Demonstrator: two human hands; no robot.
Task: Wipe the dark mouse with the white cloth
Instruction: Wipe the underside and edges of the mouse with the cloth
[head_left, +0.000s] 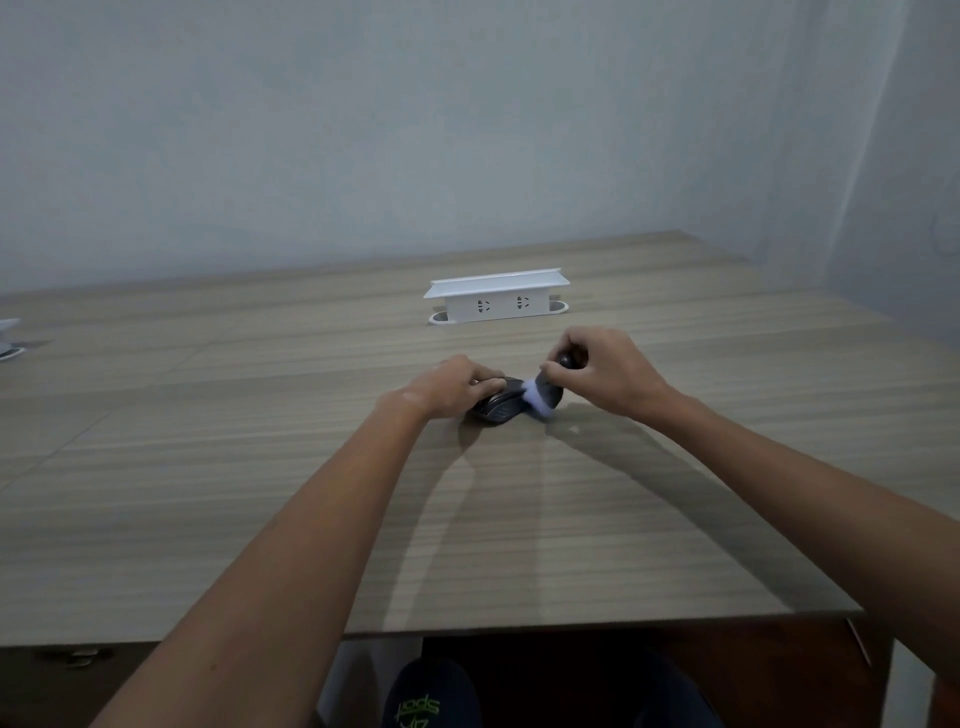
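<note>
The left hand (457, 387) presses down on the dark mouse (498, 408); the right hand (605, 371), just beside it, is clenched on the white cloth (537, 400), which touches the mouse.

**Colours and Patterns Observed**

Mouse (497, 407): dark grey to black, with paler grey streaks on its side. Cloth (537, 399): white, faintly bluish. Table (260, 467): pale beige-grey woodgrain in fine horizontal stripes. Socket box (496, 301): plain white, dark slots. Wall (363, 130): flat grey-blue. Dark garment (421, 701): green lettering.
</note>
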